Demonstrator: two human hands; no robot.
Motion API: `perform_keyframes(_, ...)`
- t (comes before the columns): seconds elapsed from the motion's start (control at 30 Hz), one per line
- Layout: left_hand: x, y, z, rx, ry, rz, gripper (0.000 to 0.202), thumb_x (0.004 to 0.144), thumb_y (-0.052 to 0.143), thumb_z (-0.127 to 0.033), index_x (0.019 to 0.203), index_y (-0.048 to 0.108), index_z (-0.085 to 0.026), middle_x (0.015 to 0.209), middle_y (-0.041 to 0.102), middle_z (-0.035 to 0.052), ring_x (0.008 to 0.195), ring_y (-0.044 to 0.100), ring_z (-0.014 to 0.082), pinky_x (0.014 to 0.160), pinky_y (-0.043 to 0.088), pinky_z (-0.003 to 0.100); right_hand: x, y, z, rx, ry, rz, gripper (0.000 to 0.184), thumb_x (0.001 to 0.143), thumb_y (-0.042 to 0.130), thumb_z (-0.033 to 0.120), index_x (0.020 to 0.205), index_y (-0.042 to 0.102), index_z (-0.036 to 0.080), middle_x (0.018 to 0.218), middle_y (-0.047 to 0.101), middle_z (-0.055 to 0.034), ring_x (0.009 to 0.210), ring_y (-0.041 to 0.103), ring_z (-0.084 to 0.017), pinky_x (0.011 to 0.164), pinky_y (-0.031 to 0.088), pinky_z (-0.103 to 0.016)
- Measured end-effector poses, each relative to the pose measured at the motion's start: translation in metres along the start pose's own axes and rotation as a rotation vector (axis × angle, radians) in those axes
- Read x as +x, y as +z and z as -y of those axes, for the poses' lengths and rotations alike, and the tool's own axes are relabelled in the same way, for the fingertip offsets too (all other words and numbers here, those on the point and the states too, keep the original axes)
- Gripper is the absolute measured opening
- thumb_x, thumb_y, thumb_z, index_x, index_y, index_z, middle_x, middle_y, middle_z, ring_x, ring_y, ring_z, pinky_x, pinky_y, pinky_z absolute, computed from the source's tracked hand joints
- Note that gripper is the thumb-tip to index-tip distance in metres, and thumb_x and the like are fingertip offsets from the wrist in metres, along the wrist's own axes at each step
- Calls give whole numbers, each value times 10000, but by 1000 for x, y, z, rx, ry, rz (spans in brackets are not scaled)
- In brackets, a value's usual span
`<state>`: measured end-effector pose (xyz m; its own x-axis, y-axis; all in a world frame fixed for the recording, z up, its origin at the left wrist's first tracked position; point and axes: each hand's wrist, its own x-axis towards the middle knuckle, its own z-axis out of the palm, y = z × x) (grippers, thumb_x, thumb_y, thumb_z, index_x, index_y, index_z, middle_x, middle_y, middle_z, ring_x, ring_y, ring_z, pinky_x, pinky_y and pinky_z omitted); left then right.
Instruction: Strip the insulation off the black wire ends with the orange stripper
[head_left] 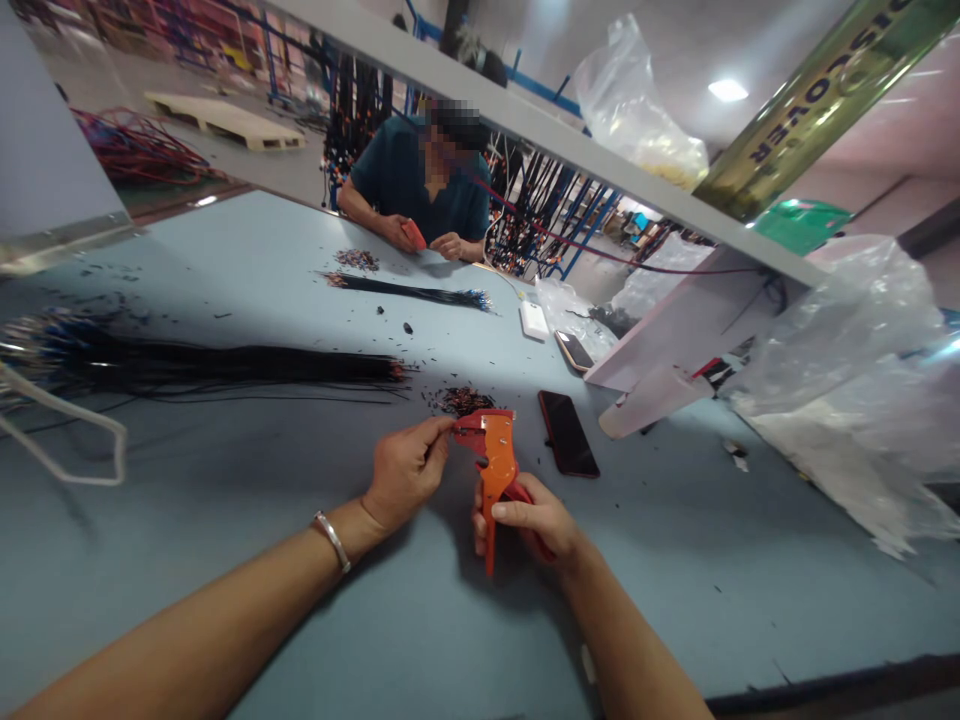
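Observation:
My right hand (529, 520) is wrapped round the handles of an orange and red wire stripper (499, 455), held upright above the table. At the stripper's red jaws, my left hand (409, 465) is closed in a pinch. A thin dark wire end (459, 430) shows between its fingertips and the jaws; the rest of that wire is hidden. Just beyond the stripper lies a pile of small dark and copper-coloured scraps (465, 400). To the left, a long bundle of black wires (247, 362) lies flat, with stripped-looking ends toward the scraps.
Across the table (285, 580) sits a person (420, 190) holding a red tool, behind a smaller wire bundle (409, 290). A dark phone (568, 432) lies right of the stripper. A slanted shelf post (675, 320), a white tube (652, 405) and plastic bags (847, 350) stand farther right.

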<state>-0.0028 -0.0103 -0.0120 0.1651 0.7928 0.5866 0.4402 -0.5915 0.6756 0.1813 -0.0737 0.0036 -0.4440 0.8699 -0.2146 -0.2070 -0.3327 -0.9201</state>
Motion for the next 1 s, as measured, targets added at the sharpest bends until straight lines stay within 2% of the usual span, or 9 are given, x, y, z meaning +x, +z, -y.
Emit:
perform_keyframes(0.13, 0, 0, -1, -15, -12, 4, 241, 873, 461, -222, 940, 685, -166, 703, 711, 33, 575, 611, 119, 580, 440, 208, 0, 1, 0, 8, 4, -6, 315, 694, 737, 350, 845, 603, 109, 694, 630, -34, 572, 638, -178, 560, 526, -312)
perform_keyframes(0.37, 1, 0, -3, 1, -45, 19, 247, 870, 448, -223, 934, 682, -177, 702, 707, 22, 578, 605, 114, 575, 433, 197, 0, 5, 1, -35, 12, -99, 322, 687, 742, 380, 785, 582, 118, 619, 623, -23, 498, 619, -161, 482, 505, -273)
perform_keyframes(0.73, 2, 0, -1, -26, 13, -42, 243, 851, 458, -185, 911, 694, -180, 738, 725, 33, 607, 637, 124, 590, 460, 207, 1, 7, 2, -100, -13, -122, 338, 695, 734, 415, 758, 569, 126, 585, 614, -14, 463, 607, -151, 435, 487, -245)
perform_keyframes(1.0, 1, 1, 1, 6, 15, -37, 239, 856, 465, -176, 917, 697, -180, 748, 726, 40, 618, 644, 134, 595, 459, 212, 3, 8, -6, -145, -41, -155, 345, 733, 704, 443, 731, 546, 136, 562, 590, 0, 436, 588, -135, 398, 473, -223)
